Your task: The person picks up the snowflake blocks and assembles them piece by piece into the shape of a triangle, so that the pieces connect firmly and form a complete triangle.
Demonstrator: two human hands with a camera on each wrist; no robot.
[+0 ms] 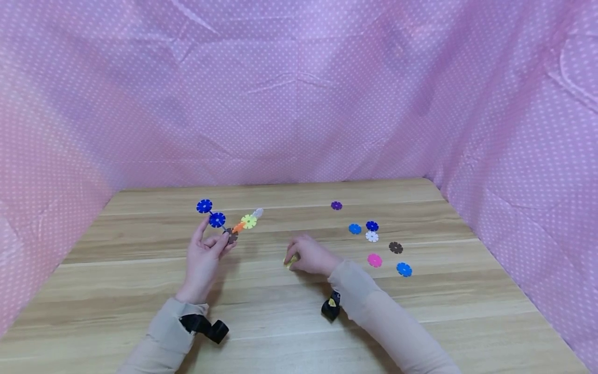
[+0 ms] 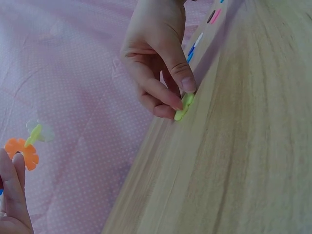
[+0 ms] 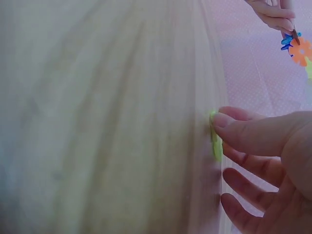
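Observation:
My left hand holds a chain of notched plastic discs above the table, pinching it at a brown disc. Two dark blue discs lead off to the upper left. On the other side an orange disc, a yellow disc and a whitish disc follow, set at angles to one another. My right hand is down at the tabletop, its thumb and fingers pinching a loose yellow-green disc. In the right wrist view this disc appears nearly edge-on, partly covered by the thumb.
Several loose discs lie on the wooden table to the right: a purple disc, a pink disc, a brown one, a white one and blue ones. Pink dotted cloth hangs behind the table and along its sides.

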